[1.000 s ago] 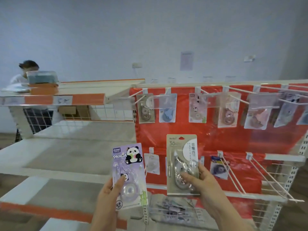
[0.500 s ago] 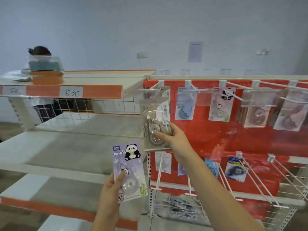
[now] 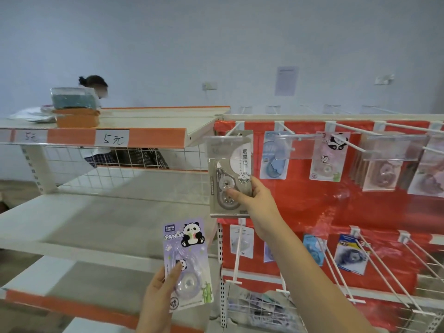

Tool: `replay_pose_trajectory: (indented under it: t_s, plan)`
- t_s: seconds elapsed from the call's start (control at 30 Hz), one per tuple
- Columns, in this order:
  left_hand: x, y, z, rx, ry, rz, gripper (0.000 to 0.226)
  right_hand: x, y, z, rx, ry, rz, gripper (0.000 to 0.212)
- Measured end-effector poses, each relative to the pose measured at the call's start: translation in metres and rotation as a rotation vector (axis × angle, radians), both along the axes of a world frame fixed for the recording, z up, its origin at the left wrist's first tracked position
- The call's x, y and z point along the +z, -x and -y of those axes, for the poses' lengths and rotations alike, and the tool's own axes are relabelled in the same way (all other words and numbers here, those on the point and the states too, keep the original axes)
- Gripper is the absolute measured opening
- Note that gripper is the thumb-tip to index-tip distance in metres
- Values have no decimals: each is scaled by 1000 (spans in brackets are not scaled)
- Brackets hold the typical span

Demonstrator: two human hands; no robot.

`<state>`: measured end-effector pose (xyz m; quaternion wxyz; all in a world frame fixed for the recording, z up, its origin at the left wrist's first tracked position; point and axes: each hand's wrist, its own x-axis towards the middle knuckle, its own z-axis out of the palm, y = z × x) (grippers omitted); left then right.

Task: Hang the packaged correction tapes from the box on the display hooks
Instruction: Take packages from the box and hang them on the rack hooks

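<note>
My right hand pinches a grey packaged correction tape by its lower part and holds its top at the leftmost upper hook of the red display panel. Whether the pack's hole is on the hook is hidden behind a clear tag. Lower left, my left hand grips a purple panda correction tape pack upright, away from the hooks. A wire basket at the bottom holds several more packs.
Other tape packs hang on upper hooks to the right; the lower row has long bare white hooks jutting out. White-and-orange shelves stand on the left. A person sits behind them, near a stack of boxes.
My right hand has raised the grey pack from chest height up and left to the leftmost top hook. My left hand kept the panda pack low, nearly still.
</note>
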<state>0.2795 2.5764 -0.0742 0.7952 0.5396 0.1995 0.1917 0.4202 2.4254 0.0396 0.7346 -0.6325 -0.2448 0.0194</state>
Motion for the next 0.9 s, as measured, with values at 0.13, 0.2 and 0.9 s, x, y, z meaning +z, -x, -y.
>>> replay_pose_trajectory:
  t_s: [0.13, 0.2, 0.9]
  plan:
    - [4, 4, 3, 10, -22, -17, 14, -6, 4, -3, -4, 42, 41, 29]
    - [3, 5, 4, 11, -36, -25, 15, -11, 8, -3, -38, 52, 66, 27]
    - [0, -4, 11, 22, -63, -99, 12, -3, -85, -19, -195, 205, -166, 19]
